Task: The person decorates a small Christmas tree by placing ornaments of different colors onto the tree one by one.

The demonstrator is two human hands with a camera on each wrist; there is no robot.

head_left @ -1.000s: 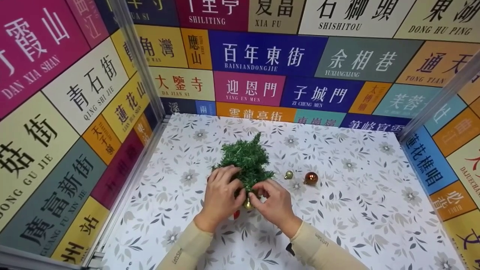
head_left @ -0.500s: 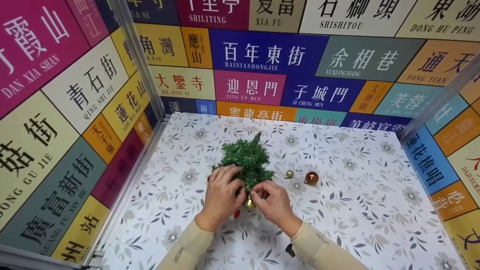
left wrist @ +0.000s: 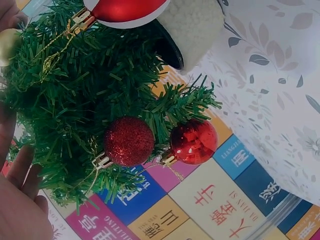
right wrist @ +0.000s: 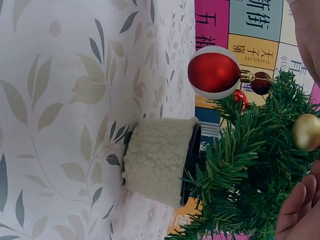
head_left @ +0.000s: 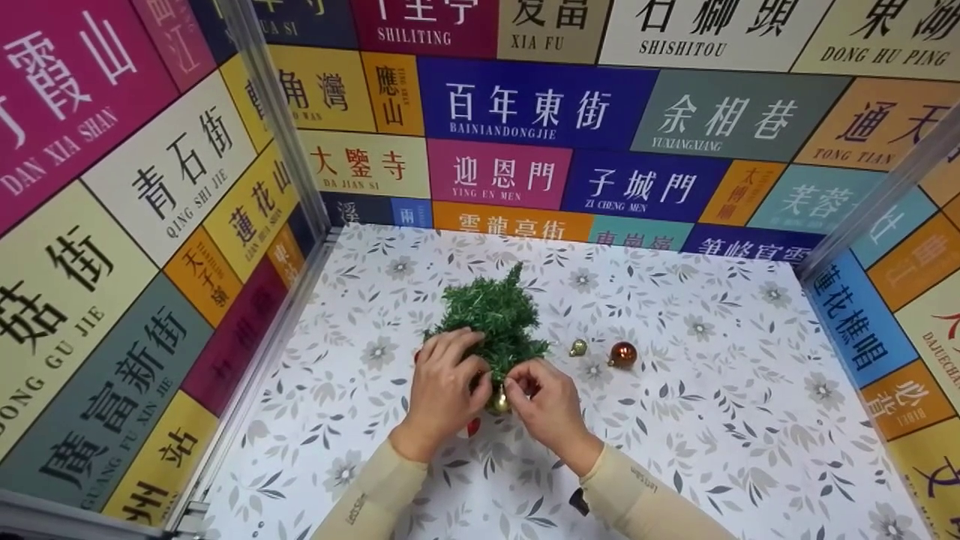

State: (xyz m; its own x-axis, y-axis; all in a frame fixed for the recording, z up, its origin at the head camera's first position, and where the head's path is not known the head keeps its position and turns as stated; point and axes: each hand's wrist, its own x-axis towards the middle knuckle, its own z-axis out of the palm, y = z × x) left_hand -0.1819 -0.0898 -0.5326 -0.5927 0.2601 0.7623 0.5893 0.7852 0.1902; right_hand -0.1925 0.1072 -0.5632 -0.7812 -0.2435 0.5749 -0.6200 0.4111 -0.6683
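Observation:
A small green Christmas tree (head_left: 491, 307) stands at the table's middle, its pot (right wrist: 156, 161) wrapped in cream fleece. My left hand (head_left: 444, 386) holds a near branch, fingers reaching among the needles. With thumb and forefinger, my right hand (head_left: 551, 401) pinches the top of a gold bauble (head_left: 501, 403), which hangs between both hands at the tree's front. The hanging loop is hidden by the fingertips. Other baubles hang on the tree: a red one with white (left wrist: 131, 10), a glittery red one (left wrist: 129, 141) and a shiny red one (left wrist: 194, 142).
Right of the tree, a small gold bauble (head_left: 577, 348) and a copper-red bauble (head_left: 622, 355) lie on the flower-patterned table (head_left: 720, 420). A small black object (head_left: 579, 501) shows beside the right sleeve. Panels with printed signs (head_left: 536, 105) enclose the table's back and sides.
The gold bauble and the right fingertips have shifted slightly to the right and up. My left hand stays almost still on the tree.

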